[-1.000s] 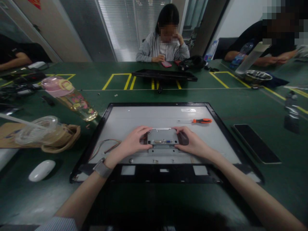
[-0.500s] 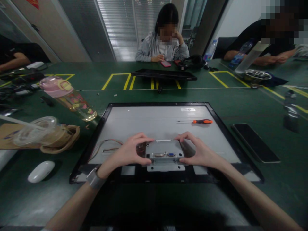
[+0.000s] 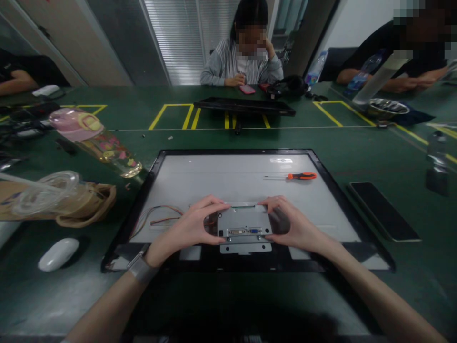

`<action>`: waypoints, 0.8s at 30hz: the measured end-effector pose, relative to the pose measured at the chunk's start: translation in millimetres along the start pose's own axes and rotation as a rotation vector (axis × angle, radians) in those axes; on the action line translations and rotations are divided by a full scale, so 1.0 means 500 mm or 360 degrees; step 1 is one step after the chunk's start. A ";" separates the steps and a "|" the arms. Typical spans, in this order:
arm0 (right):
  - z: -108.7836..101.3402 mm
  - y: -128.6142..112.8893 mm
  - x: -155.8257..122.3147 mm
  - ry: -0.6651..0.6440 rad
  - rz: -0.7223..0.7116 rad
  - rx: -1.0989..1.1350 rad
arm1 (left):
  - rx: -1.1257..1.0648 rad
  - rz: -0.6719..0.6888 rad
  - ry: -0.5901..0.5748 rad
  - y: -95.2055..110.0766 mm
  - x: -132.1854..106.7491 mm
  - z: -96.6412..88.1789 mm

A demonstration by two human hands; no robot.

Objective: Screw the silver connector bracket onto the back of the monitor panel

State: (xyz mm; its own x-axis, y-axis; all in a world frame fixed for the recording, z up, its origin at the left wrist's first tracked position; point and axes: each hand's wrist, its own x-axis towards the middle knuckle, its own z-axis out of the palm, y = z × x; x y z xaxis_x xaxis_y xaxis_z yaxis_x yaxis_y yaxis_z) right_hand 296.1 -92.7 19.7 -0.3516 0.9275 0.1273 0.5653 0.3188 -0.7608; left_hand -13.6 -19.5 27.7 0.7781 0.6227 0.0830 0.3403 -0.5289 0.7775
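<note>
Between my two hands is a grey metal bracket [image 3: 244,220] with a white DVI port, a blue VGA port and a lower flange with holes. My left hand [image 3: 200,221] grips its left end, thumb low and fingers at the top edge. At the right end, my right hand [image 3: 291,224] pinches it the same way. Beneath lies a flat display panel [image 3: 214,178] with a black frame, its pale back facing up. On that back rest an orange and black screwdriver [image 3: 302,176] and, beside my left hand, some thin coloured wires [image 3: 157,214].
To the left stand a tilted pink-lidded bottle [image 3: 96,140], an iced drink cup [image 3: 60,195] and a white mouse [image 3: 59,254]. A phone [image 3: 383,210] lies at right. Beyond the panel is a dark monitor [image 3: 246,106]; a person [image 3: 241,57] sits opposite, others at the sides.
The bracket has tilted slightly in my hands, showing its top slot and ports more plainly. Both hands keep their grip. The whole view has shifted a little.
</note>
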 end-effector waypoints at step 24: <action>0.042 -0.028 -0.002 -0.0005 -0.0089 -0.0265 | 0.0252 -0.0063 0.0064 0.019 0.011 0.035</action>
State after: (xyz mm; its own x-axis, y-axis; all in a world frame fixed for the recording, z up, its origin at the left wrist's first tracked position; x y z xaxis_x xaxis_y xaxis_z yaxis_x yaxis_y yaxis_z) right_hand 273.0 -102.3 16.9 -0.3883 0.9068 0.1644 0.6605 0.3982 -0.6366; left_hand 3.1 -31.3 24.5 0.7419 0.6656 0.0816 0.4515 -0.5858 0.6731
